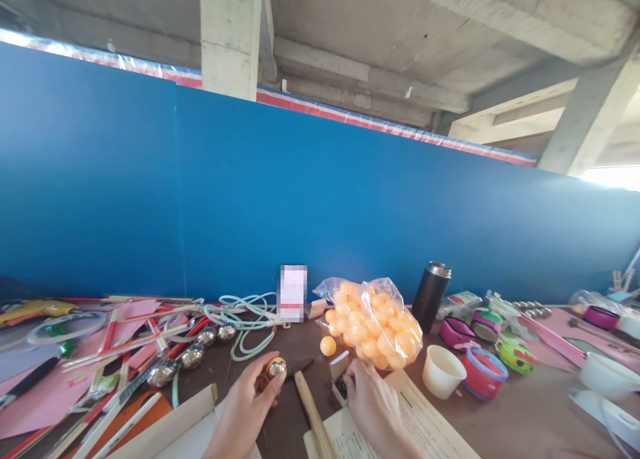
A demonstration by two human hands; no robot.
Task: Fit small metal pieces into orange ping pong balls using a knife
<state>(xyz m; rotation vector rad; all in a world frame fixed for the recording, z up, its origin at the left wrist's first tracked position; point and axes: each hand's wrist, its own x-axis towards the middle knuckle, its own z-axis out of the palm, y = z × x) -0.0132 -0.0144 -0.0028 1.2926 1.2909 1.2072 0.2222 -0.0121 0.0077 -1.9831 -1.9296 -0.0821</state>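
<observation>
Far left, red-and-white strips (109, 332) lie criss-crossed over pink sheets (143, 307), heaped seemingly to leave the middle for the hands. Next, the left hand (250, 402), and it's closed round an orange ball with a silvery top (276, 367), thumb and fingers at the sides, likely so the shiny face stays visible. Just behind, a phone (293, 292) stands upright by the blue panel (310, 199), probably leaning on it for support. Between the hands a wooden handle (314, 412) lies slantwise, within easy reach; right beside it, the right hand (373, 396) has its fingers bunched at a small white box (339, 363), whose flap stands up, presumably for access. Beyond, a clear bag (395, 289) keeps orange balls together, one loose ball (328, 346) outside. Now the hidden bits, left again: the left fingers cover the held ball's underside, the phone's screen is blurred out, the handle runs off the bottom edge, the dark bits in the box are too small to name, and whether the right fingertips pinch anything, I can't tell. Under that wrist, a printed sheet (425, 412) is partly covered, its text unreadable.
</observation>
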